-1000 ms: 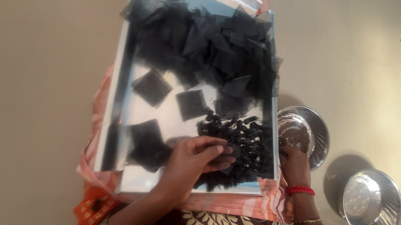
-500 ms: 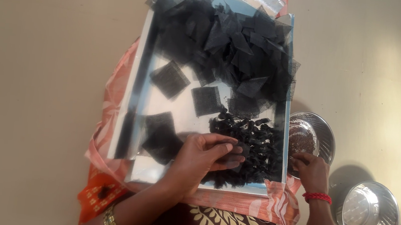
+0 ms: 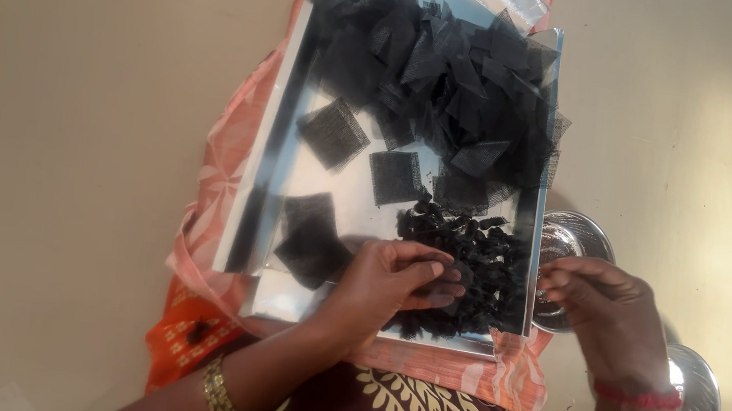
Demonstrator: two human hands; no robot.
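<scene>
A shiny metal tray [image 3: 256,221] lies on my lap. Loose black net squares [image 3: 441,67] are heaped at its far end, and a few single squares [image 3: 334,132] lie flat in the middle. A pile of small black bundles [image 3: 480,255] sits in the near right corner. My left hand [image 3: 389,283] rests on this pile, its fingers curled around one small black bundle. My right hand [image 3: 608,318] hovers just right of the tray over a steel bowl [image 3: 578,234], fingertips drawn together with nothing visible in them.
An orange patterned cloth [image 3: 214,170] lies under the tray. A second steel bowl [image 3: 697,404] stands on the beige floor [image 3: 74,108] at the lower right, partly hidden by my right wrist.
My right hand has lifted from the steel bowl's near edge and now hovers over it, closer to the tray. My left hand stays at the black pile, fingers curling in.
</scene>
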